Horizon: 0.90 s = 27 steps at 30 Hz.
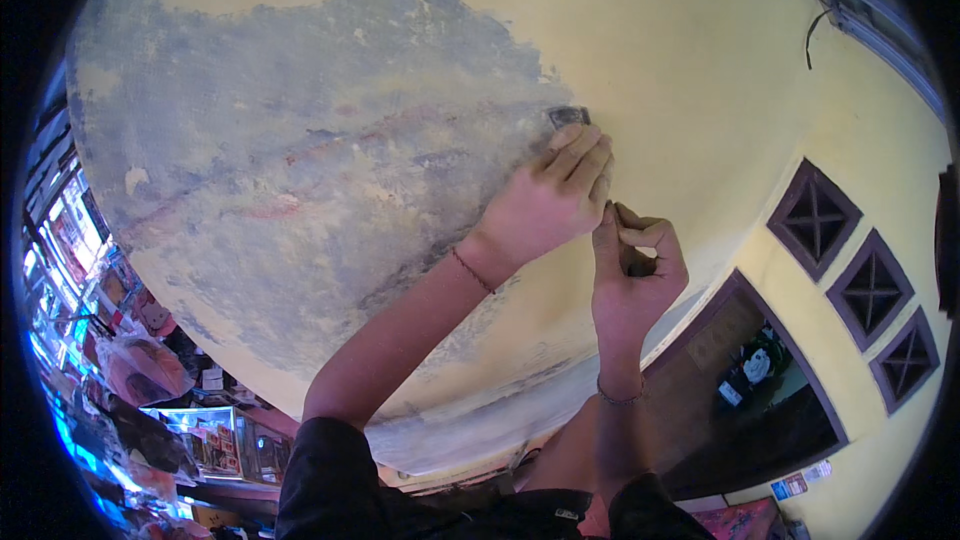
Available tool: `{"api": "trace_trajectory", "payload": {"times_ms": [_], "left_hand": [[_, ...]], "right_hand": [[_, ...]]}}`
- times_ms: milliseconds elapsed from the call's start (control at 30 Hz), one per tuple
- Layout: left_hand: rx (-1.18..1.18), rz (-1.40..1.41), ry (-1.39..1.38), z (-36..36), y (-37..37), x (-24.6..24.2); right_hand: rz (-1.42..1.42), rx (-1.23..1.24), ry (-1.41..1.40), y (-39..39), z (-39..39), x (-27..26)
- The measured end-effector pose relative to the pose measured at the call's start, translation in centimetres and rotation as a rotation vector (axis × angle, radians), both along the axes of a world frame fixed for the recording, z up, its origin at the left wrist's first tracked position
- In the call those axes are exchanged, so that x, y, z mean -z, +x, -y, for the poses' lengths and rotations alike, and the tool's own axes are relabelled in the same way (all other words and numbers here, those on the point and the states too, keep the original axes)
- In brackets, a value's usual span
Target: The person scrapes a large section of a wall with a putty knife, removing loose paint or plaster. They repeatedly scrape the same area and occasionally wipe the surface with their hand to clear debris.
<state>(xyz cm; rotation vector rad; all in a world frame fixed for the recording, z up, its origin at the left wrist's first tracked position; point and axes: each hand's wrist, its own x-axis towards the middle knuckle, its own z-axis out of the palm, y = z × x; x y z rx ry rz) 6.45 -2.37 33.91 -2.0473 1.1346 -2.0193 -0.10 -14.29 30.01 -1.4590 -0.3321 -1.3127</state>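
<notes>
Before me is a cream-painted wall (645, 52) with a large rough grey patch (300, 82), streaked with red in places. My left hand (551, 187) lies on the wall at the patch's right edge. Under its fingertips is a small dark flat piece (570, 116), which looks like sandpaper, pressed to the surface. Just below and to the right, my right hand (641, 262) is raised with thumb and index finger pinched together in a loop. Its fingertips are beside the left hand's outer edge. Whether anything small is between them is hidden.
Lower right is a dark-framed doorway (787, 345), with several diamond-shaped vents (815, 208) above it. A short black cable (812, 37) juts out at upper right. At lower left are a glass display case (206, 442) and a plastic-wrapped pink item (142, 367).
</notes>
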Motion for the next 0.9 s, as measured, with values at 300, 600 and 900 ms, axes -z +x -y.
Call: {"api": "trace_trajectory", "payload": {"times_ms": [300, 600, 900], "left_hand": [[-0.003, -0.005, -0.024, 0.1, -0.2, -0.1], [0.049, 0.024, -0.005, -0.1, 0.2, -0.3], [0.027, -0.012, 0.027, -0.1, 0.2, -0.6]], "right_hand": [[0.140, 0.029, -0.051, 1.6, 0.1, 0.3], [0.013, -0.017, -0.048, 0.9, 0.0, 0.7], [0.137, 0.059, -0.081, 1.6, 0.3, 0.8]]}}
